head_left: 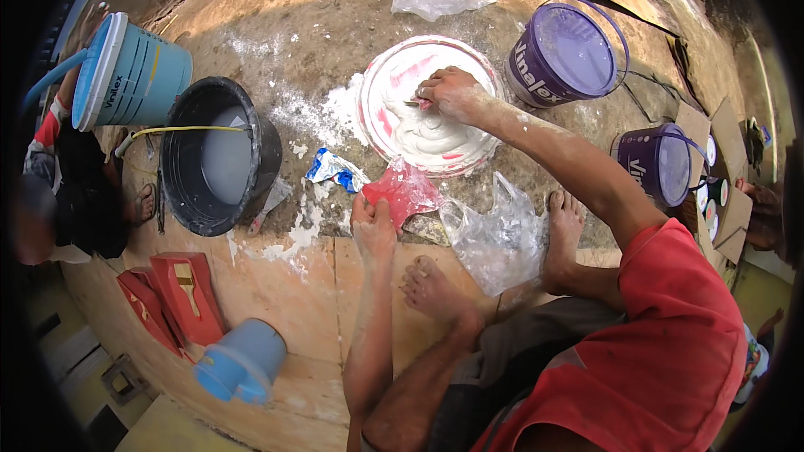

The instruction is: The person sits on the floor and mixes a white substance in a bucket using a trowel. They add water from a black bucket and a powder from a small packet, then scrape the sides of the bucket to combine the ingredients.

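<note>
My left hand [374, 222] pinches the near edge of a red flat plastic scraper [400, 192] smeared with white paste. Ahead of it, my right hand [452, 96] is closed over a round tray [368, 130], its fingertips down at the white paste [435, 138]. A bit of a red scraper [423, 104] shows at those fingertips; the rest is hidden by the hand. Swirls of thick paste cover much of the tray, with red showing through in streaks. A crumpled blue and white wrapper [337, 169] lies just beyond my left hand.
Left stand a black tub [180, 192] with cloudy liquid, a light blue bucket [159, 67] and a putty knife [272, 205]. Purple buckets [536, 59] are at right. Clear plastic bags [498, 238] lie about. Nearer are red trays [188, 285] and a blue pail [251, 351]. Another person [79, 192] is far left.
</note>
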`<state>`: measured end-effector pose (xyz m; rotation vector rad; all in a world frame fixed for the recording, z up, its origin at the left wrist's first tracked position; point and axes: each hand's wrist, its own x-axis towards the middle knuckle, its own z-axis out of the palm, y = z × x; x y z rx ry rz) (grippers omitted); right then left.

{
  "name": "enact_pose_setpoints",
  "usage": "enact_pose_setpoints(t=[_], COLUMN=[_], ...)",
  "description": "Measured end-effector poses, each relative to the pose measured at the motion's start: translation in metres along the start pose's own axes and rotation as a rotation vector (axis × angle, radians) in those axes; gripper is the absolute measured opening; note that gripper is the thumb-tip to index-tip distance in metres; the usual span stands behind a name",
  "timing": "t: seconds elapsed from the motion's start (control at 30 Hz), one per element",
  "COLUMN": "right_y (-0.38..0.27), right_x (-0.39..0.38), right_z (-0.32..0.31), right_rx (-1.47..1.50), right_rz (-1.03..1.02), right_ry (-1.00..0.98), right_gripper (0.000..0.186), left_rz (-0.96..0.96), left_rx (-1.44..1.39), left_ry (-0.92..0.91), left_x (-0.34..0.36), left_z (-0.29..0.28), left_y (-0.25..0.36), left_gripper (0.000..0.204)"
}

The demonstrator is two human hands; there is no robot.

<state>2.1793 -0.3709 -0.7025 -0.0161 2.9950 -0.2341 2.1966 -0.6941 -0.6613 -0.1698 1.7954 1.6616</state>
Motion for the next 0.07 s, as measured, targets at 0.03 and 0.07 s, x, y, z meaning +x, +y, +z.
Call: enact_pose_setpoints(t=[0.03, 0.07], right_y=[-0.007, -0.014], right_x=[-0.005, -0.004], right_z=[-0.005, -0.022], right_rx=[0.013, 0.024], right_rz=[0.024, 0.077], right_ry=[-0.103, -0.251], right_gripper=[0.035, 0.034], left_rz=[-0.007, -0.002], left_rx=[-0.007, -0.003], left_ry=[0.033, 0.045], left_x=[0.000, -0.001], left_z=[-0.002, -0.007], left_y=[0.002, -0.001], left_gripper=[0.028, 0.031])
